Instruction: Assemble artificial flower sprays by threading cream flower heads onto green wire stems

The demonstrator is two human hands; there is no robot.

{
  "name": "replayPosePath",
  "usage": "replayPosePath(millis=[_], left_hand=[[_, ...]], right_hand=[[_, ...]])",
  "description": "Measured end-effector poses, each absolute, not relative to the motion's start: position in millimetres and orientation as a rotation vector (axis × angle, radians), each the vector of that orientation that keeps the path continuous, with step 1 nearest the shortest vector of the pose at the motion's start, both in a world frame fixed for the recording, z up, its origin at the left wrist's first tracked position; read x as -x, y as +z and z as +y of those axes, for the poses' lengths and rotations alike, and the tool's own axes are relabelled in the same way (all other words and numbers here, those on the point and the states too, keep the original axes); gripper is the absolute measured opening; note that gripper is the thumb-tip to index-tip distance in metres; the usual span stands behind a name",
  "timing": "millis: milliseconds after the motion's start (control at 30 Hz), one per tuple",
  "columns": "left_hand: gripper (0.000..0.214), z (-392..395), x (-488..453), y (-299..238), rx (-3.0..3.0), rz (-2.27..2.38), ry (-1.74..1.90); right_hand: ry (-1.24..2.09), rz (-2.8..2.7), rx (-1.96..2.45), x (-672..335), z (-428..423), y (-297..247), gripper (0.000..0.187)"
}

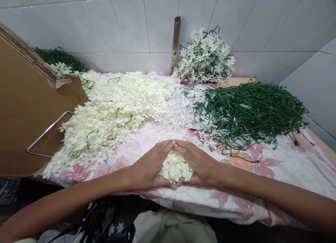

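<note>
Near the front edge of the table, my left hand and my right hand curve around a small heap of pale cream artificial flower heads. Fingertips meet at the far side and thumbs almost meet at the near side, so the heap is ringed between both palms. The flowers rest on the floral cloth. Just beyond my hands lies a spread of thin white flower stamens. A big loose pile of cream flower heads covers the left and middle.
Dark green wire-like stems are piled on the right. Against the tiled wall stands a bunch of assembled white flowers, beside a metal bracket. A cardboard box with a bent wire takes up the left side.
</note>
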State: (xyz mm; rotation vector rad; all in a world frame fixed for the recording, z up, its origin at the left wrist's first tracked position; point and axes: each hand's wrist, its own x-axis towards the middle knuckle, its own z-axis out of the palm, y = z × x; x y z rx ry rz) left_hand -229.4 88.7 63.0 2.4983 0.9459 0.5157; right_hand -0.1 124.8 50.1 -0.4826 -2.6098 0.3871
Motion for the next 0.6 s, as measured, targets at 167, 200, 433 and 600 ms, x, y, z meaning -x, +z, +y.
replayPosePath(millis=[167,200,433,600], left_hand=[[0.111,83.5,224.1,55.8,-2.545,1.044,0.465],[0.11,82.7,221.5,54.3,-2.554,1.06,0.483],[0.085,97.1,208.6,47.7,-2.583,1.074,0.707],[0.075,112.8,207.0,44.8,-2.586,1.043,0.803]], right_hand=[[0.426,-2.588,0.592,2.3,122.3,49.0,0.081],[0.427,-2.577,0.608,3.9,121.2,48.4,0.081],[0.543,-2.477,0.668,14.3,121.2,42.7,0.068],[0.534,-2.41,0.705,16.3,126.0,42.5,0.067]])
